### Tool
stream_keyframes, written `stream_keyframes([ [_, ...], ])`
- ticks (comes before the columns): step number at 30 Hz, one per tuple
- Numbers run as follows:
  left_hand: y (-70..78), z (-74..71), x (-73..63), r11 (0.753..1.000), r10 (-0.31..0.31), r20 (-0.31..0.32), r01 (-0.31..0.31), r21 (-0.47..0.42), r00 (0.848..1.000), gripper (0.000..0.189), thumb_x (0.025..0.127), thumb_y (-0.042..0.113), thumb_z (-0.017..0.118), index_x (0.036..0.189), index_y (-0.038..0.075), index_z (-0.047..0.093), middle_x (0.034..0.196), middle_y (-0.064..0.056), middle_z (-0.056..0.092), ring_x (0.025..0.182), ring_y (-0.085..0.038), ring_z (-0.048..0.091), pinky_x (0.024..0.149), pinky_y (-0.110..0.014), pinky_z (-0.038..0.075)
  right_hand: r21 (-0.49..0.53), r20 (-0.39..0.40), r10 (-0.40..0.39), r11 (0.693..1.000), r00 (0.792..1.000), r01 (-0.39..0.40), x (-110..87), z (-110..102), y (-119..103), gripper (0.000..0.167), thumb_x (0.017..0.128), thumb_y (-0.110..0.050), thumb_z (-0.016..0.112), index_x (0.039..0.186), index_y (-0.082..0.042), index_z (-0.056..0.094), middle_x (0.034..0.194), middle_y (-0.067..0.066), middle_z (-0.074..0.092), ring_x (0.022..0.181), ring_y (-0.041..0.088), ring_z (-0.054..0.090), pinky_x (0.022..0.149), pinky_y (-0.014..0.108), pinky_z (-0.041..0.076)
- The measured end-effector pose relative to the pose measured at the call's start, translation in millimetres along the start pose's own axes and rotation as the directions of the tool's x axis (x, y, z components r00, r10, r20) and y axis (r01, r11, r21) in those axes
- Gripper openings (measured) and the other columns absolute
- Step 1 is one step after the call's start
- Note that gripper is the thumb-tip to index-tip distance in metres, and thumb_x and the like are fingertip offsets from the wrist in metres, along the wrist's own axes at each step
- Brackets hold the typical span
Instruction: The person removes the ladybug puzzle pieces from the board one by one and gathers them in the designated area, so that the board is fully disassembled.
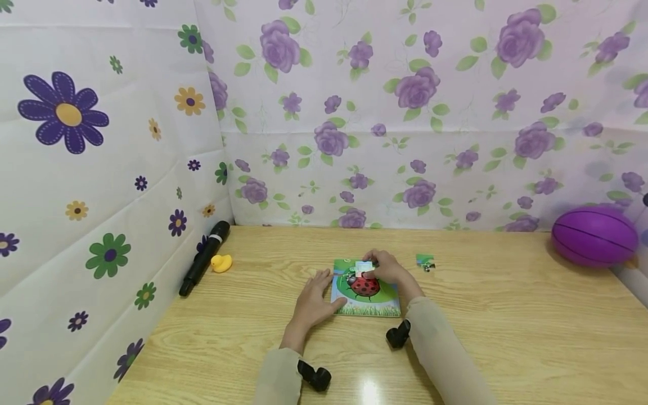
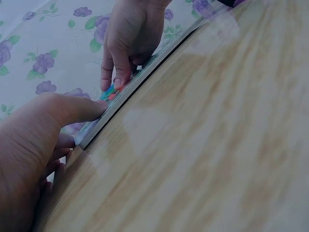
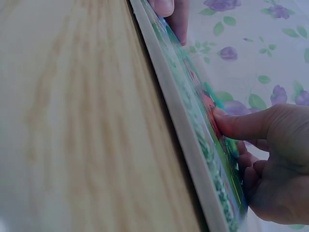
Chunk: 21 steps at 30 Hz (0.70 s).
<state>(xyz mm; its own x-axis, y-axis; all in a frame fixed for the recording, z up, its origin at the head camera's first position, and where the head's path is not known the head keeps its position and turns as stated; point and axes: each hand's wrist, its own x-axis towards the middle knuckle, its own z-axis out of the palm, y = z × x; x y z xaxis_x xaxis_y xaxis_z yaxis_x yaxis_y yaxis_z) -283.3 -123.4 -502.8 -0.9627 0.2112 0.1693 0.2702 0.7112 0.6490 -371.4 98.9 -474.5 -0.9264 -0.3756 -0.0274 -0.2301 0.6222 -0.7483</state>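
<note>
A square ladybug jigsaw puzzle (image 1: 374, 306) lies on the table between the hands, its red spotted ladybug on a green leaf facing up. My right hand (image 1: 387, 269) reaches over the upper part of the puzzle and pinches a light-coloured puzzle piece (image 1: 363, 268) between thumb and fingers. In the right wrist view, the right thumb (image 3: 236, 123) comes down close over the picture. Along the left side lies my left hand (image 1: 313, 301), fingers extended beside the edge and thumb resting on the lower left part of the board.
A loose puzzle piece (image 1: 426, 262) lies right of the board. On the far left are a black microphone (image 1: 205, 259) and a yellow rubber duck (image 1: 221, 263). A purple ball (image 1: 594, 235) sits at the back right, by the flowered cloth wall (image 1: 374, 169).
</note>
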Motion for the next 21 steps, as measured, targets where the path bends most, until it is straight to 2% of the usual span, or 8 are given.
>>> stream_keyframes([
  [4, -0.8, 0.8, 0.1, 1.0, -0.001, -0.003, 0.002, 0.009, 1.0, 0.073, 0.088, 0.042, 0.069, 0.145, 0.003, 0.046, 0.156, -0.013, 0.039, 0.149, -0.033, 0.027, 0.126, -0.051, 0.02, 0.028, -0.009, -0.013, 1.0, 1.0, 0.013, 0.3, 2.9, 4.1, 0.033, 0.087, -0.006, 0.07, 0.118, -0.001, 0.057, 0.126, 0.023, 0.056, 0.12, 0.039, 0.051, 0.101, 0.054, 0.046],
  [11, 1.5, -0.6, 0.5, 1.0, -0.001, -0.003, 0.001, -0.009, 1.0, 0.074, 0.088, 0.043, 0.068, 0.146, 0.004, 0.045, 0.157, -0.013, 0.038, 0.15, -0.032, 0.026, 0.126, -0.051, 0.019, 0.159, -0.046, 0.027, 0.987, 0.999, -0.02, -1.6, 6.8, 9.1, 0.039, 0.088, -0.007, 0.07, 0.125, -0.003, 0.056, 0.132, 0.022, 0.054, 0.122, 0.037, 0.049, 0.102, 0.052, 0.045],
  [14, 0.8, -0.9, 0.0, 1.0, 0.003, -0.001, -0.003, -0.001, 1.0, 0.074, 0.088, 0.043, 0.069, 0.146, 0.004, 0.045, 0.156, -0.013, 0.038, 0.15, -0.033, 0.026, 0.126, -0.051, 0.019, 0.193, -0.047, 0.04, 0.981, 0.998, -0.03, -2.4, 6.9, 9.2, 0.043, 0.088, -0.007, 0.07, 0.129, -0.004, 0.056, 0.123, 0.021, 0.054, 0.11, 0.033, 0.049, 0.089, 0.043, 0.047],
  [17, 0.1, -0.5, -0.9, 1.0, 0.008, 0.001, -0.008, -0.002, 1.0, 0.073, 0.087, 0.042, 0.069, 0.145, 0.004, 0.046, 0.156, -0.014, 0.038, 0.149, -0.034, 0.027, 0.126, -0.052, 0.019, 0.201, -0.037, 0.044, 0.979, 0.998, -0.035, -3.0, 6.1, 9.5, 0.042, 0.089, -0.007, 0.068, 0.13, -0.004, 0.057, 0.11, 0.015, 0.051, 0.095, 0.025, 0.045, 0.075, 0.034, 0.041],
  [19, -0.1, -0.3, -1.2, 1.0, 0.013, -0.003, -0.013, -0.007, 1.0, 0.073, 0.087, 0.042, 0.069, 0.144, 0.003, 0.046, 0.155, -0.015, 0.039, 0.149, -0.034, 0.027, 0.126, -0.052, 0.019, 0.191, -0.032, 0.034, 0.981, 0.999, -0.027, -3.1, 5.1, 10.1, 0.038, 0.092, -0.009, 0.065, 0.129, -0.004, 0.058, 0.105, 0.013, 0.049, 0.09, 0.023, 0.043, 0.071, 0.031, 0.039],
  [21, 0.3, -0.3, -1.5, 1.0, 0.016, -0.008, -0.016, -0.012, 1.0, 0.072, 0.087, 0.042, 0.069, 0.144, 0.003, 0.047, 0.155, -0.015, 0.039, 0.149, -0.034, 0.027, 0.126, -0.052, 0.019, 0.173, -0.032, 0.027, 0.985, 0.999, -0.021, -2.9, 4.2, 10.4, 0.034, 0.095, -0.011, 0.062, 0.127, -0.003, 0.06, 0.104, 0.013, 0.052, 0.09, 0.022, 0.047, 0.071, 0.03, 0.042],
])
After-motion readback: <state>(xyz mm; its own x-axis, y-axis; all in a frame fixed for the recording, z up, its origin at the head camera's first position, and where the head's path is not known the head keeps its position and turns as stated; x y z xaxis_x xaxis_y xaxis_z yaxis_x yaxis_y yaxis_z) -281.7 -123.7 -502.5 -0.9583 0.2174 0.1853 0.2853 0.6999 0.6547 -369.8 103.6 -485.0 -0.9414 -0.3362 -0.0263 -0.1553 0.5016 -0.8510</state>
